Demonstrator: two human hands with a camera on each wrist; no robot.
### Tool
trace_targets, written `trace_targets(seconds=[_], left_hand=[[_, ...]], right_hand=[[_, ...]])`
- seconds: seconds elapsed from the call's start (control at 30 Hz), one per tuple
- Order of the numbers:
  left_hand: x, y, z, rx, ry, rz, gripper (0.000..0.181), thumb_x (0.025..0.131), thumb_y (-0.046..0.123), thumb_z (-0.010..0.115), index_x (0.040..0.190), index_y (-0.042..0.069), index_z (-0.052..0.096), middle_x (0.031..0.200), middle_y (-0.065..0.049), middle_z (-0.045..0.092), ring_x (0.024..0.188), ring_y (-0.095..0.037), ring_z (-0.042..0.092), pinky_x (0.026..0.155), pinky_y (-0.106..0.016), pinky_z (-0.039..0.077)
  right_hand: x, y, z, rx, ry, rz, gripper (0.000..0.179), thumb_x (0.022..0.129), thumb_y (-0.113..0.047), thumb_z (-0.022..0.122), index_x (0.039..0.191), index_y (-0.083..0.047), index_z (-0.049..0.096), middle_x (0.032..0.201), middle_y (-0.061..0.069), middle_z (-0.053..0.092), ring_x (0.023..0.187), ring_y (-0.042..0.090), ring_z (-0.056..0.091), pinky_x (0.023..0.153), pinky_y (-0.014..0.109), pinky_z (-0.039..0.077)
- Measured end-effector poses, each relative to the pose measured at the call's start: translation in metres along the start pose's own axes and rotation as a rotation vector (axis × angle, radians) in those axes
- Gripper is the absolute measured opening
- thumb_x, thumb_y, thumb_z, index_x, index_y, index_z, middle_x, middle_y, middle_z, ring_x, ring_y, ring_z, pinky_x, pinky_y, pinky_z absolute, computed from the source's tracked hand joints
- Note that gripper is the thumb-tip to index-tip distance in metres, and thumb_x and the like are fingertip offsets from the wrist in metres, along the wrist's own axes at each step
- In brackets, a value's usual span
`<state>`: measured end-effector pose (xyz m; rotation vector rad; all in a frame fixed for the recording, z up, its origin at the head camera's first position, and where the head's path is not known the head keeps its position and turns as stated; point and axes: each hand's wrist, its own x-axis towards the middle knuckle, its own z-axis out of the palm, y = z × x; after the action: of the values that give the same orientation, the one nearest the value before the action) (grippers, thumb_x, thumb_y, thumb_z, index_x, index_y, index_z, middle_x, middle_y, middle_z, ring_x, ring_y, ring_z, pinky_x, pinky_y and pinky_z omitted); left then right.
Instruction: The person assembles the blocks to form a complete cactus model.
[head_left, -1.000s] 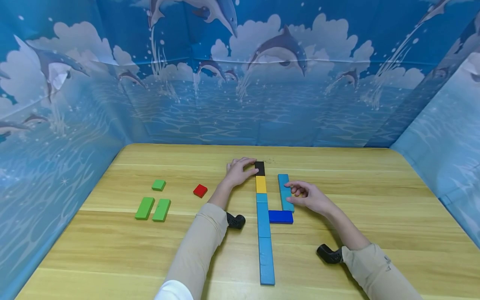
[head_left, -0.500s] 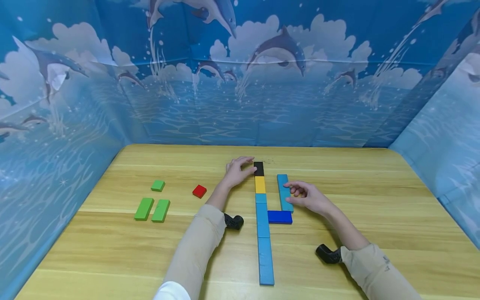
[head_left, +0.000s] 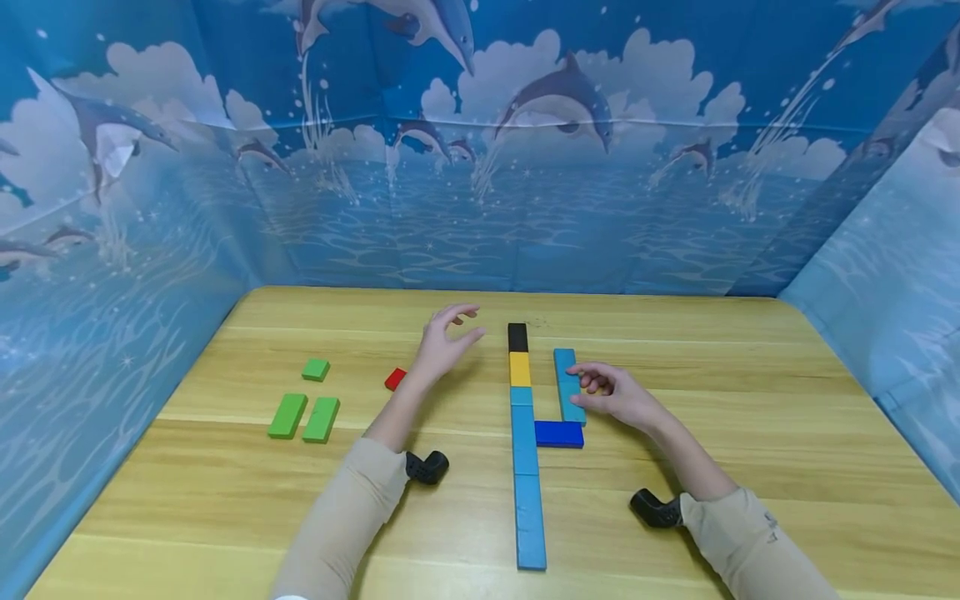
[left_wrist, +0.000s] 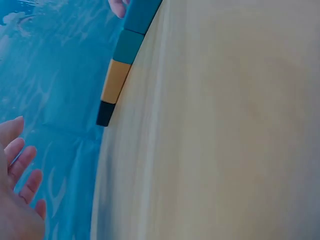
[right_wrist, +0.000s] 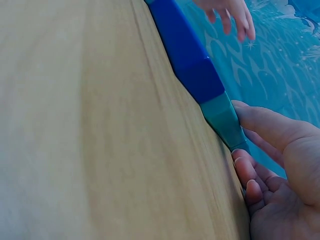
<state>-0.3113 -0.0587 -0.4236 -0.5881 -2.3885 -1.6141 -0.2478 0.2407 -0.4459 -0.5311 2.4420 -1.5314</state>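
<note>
Far to the left of the left hand, a small green block (head_left: 315, 370) and two longer green blocks (head_left: 288, 416) lie apart on the worktop (head_left: 225, 500). A red block (head_left: 394, 379) sits just left of that arm, now partly covered by it; half a second ago it showed whole. The left hand (head_left: 441, 346) holds nothing, thumb and fingers spread. It has drawn back leftward from the black block (head_left: 517, 337), which it was touching and which now lies near, to its right. The block stays in line, so its placing looks finished for this hand. From it a column runs toward the person: a yellow block (head_left: 520, 370), then light blue blocks (head_left: 525, 439). Farther right of the left hand, a dark blue block (head_left: 558, 434) juts from the column to a light blue strip (head_left: 565, 358). The right hand (head_left: 618, 396), unmoved, has bent fingers at the strip's right side; whether they pinch or merely steady it, I cannot tell.
</note>
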Motion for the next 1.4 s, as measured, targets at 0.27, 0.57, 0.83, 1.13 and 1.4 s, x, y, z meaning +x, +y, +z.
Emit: trace_targets(seconds=[0.27,0.57,0.83,1.13,1.4], left_hand=[[-0.033,-0.004,-0.036,0.012,0.097,0.01,0.038,0.078,0.01,0.071,0.113,0.003,0.06,0.108,-0.017,0.059,0.102,-0.039,0.047,0.088,-0.054,0.032],[-0.07,-0.012,-0.077,0.083,0.075,-0.022,0.036,0.079,0.002,0.068,0.113,-0.005,0.058,0.109,-0.024,0.057,0.101,-0.04,0.046,0.092,-0.053,0.031],[-0.079,-0.032,-0.101,0.265,-0.098,0.002,0.043,0.081,0.01,0.069,0.121,0.002,0.056,0.112,-0.015,0.058,0.103,-0.033,0.05,0.093,-0.051,0.033],[-0.079,-0.035,-0.113,0.387,-0.287,-0.039,0.047,0.083,0.01,0.066,0.127,0.007,0.052,0.125,-0.012,0.053,0.115,-0.035,0.043,0.097,-0.058,0.019],[-0.078,-0.037,-0.113,0.431,-0.321,-0.052,0.04,0.084,0.011,0.064,0.123,0.008,0.056,0.127,-0.013,0.052,0.122,-0.036,0.037,0.1,-0.058,0.017]], right_hand=[[-0.001,-0.003,0.0,0.0,0.004,0.006,0.046,0.084,-0.016,0.067,0.124,0.001,0.051,0.093,0.015,0.047,0.077,0.021,0.039,0.063,0.024,0.035],[0.0,-0.002,0.001,-0.005,0.007,0.016,0.046,0.084,-0.017,0.066,0.124,0.0,0.051,0.094,0.015,0.047,0.078,0.022,0.04,0.064,0.024,0.035],[0.0,-0.001,0.0,-0.012,0.009,0.011,0.045,0.084,-0.017,0.067,0.123,0.0,0.052,0.093,0.014,0.048,0.078,0.023,0.041,0.064,0.024,0.036],[-0.001,-0.001,0.001,-0.013,0.013,0.012,0.045,0.084,-0.016,0.067,0.122,0.0,0.052,0.093,0.014,0.047,0.078,0.023,0.04,0.064,0.024,0.035],[-0.001,0.0,0.001,-0.012,0.014,0.01,0.045,0.083,-0.016,0.067,0.122,0.0,0.052,0.093,0.014,0.048,0.078,0.023,0.041,0.064,0.023,0.035]])
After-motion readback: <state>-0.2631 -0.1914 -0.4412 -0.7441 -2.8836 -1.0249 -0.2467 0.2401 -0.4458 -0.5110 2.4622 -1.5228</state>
